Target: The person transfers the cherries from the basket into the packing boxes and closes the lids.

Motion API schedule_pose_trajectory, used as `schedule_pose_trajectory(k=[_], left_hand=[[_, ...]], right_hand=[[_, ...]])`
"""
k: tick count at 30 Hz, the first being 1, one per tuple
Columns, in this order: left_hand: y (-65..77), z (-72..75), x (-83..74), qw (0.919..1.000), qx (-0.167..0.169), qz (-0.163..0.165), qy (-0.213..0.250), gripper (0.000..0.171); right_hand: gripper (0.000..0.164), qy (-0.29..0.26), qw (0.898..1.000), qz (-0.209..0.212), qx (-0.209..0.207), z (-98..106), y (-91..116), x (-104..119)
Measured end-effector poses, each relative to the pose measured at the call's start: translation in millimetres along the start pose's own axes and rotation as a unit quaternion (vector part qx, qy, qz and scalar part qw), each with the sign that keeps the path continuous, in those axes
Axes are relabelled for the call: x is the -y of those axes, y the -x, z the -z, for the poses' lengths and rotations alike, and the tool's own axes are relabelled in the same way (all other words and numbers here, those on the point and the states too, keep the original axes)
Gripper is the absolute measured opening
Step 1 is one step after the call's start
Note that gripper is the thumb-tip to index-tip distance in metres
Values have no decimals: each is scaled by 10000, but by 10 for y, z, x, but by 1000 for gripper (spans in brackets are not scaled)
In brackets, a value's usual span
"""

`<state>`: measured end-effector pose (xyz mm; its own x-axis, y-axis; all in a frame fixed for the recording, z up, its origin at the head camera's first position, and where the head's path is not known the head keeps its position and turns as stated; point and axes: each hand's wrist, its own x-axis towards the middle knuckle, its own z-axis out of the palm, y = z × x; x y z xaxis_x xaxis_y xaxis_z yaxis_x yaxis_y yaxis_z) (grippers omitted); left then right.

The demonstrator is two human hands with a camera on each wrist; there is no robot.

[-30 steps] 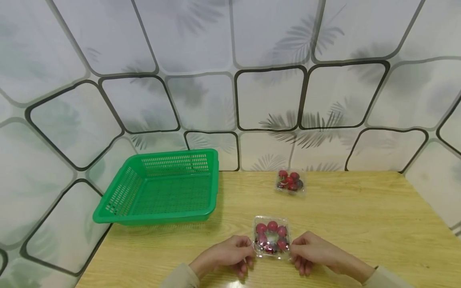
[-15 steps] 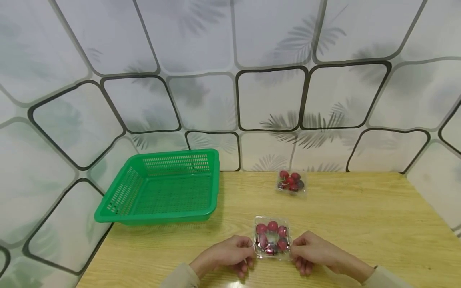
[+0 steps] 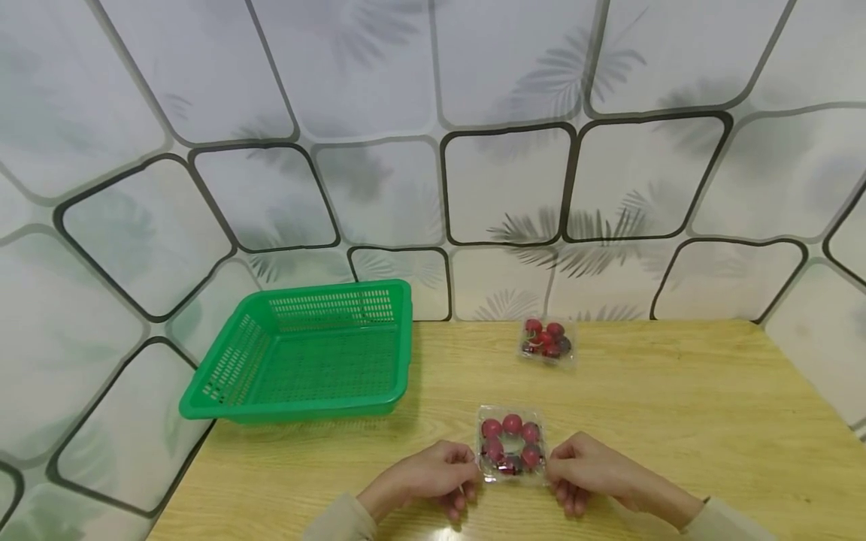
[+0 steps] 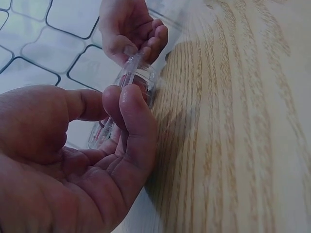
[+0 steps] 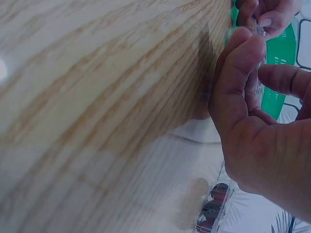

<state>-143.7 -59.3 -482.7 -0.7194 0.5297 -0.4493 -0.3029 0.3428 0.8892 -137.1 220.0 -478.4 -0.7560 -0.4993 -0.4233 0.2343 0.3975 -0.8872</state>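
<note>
A clear plastic clamshell box with several dark red, cherry-like fruits inside lies on the table between both hands. My left hand pinches its left near corner between thumb and curled fingers. On the opposite side, my right hand pinches the right near corner in the same way. In the left wrist view, the left hand grips the box's rim, with the other hand beyond it. The right wrist view shows the right hand at the box edge, most of the box hidden behind its fingers.
A green plastic basket with slotted walls stands at the left of the wooden table. Near the back edge sits a second clear box of red fruits. A patterned curtain or wall covering rises behind the table.
</note>
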Motion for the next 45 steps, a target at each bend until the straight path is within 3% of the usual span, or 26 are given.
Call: schedule_pose_trajectory(k=[4, 7, 9, 11, 14, 17, 20, 21, 25, 28, 31, 35, 37, 39, 42, 45], left_hand=[[1, 0, -8, 10000, -70, -8, -39, 11], [6, 11, -12, 9997, -131, -78, -166, 10], [18, 28, -19, 9990, -213, -182, -355, 11], [44, 48, -35, 9953, -388, -381, -798, 14], [118, 66, -71, 9790, -812, -704, -1734, 16], [235, 64, -96, 9478, -1329, -1010, -2716, 17], [376, 48, -91, 9104, -1844, -1319, -3459, 18], [425, 42, -79, 8954, -2033, -1445, -3689, 19], [600, 29, 6, 8281, -2846, -1976, -4407, 23], [671, 37, 70, 7770, -3481, -2317, -4706, 29], [691, 67, 119, 7318, -4023, -2548, -4876, 37], [698, 174, 148, 6781, -4628, -2914, -4911, 42], [704, 258, 143, 6576, -4922, -3119, -4775, 39], [706, 354, 129, 6462, -5161, -3221, -4607, 37], [703, 511, 112, 6379, -5342, -3253, -4493, 40], [702, 652, 113, 6340, -5256, -3206, -4680, 49]], right_hand=[[18, 542, 9983, 24, -208, 31, 41, 47], [16, 1502, 9857, 359, -680, 65, 82, 100], [16, 2206, 9652, 758, -1184, 80, 101, 133], [23, 2757, 9381, 1326, -1625, 79, 112, 155], [38, 3426, 8929, 2198, -1922, 34, 104, 161], [46, 4113, 8402, 2993, -1877, -52, 52, 145], [43, 4633, 8019, 3258, -1903, -132, -25, 142], [42, 4724, 7970, 3242, -1913, -149, -50, 149], [40, 4908, 7946, 2962, -2000, -157, -187, 216], [40, 5040, 7879, 2845, -2101, -110, -336, 292], [40, 5150, 7794, 2830, -2171, -47, -508, 366], [39, 5253, 7728, 2801, -2197, 21, -692, 455], [39, 5284, 7737, 2729, -2187, 43, -752, 491], [40, 5316, 7747, 2619, -2206, 63, -798, 518], [43, 5234, 7883, 2356, -2216, 81, -830, 543], [44, 5158, 7977, 2222, -2197, 86, -837, 560]])
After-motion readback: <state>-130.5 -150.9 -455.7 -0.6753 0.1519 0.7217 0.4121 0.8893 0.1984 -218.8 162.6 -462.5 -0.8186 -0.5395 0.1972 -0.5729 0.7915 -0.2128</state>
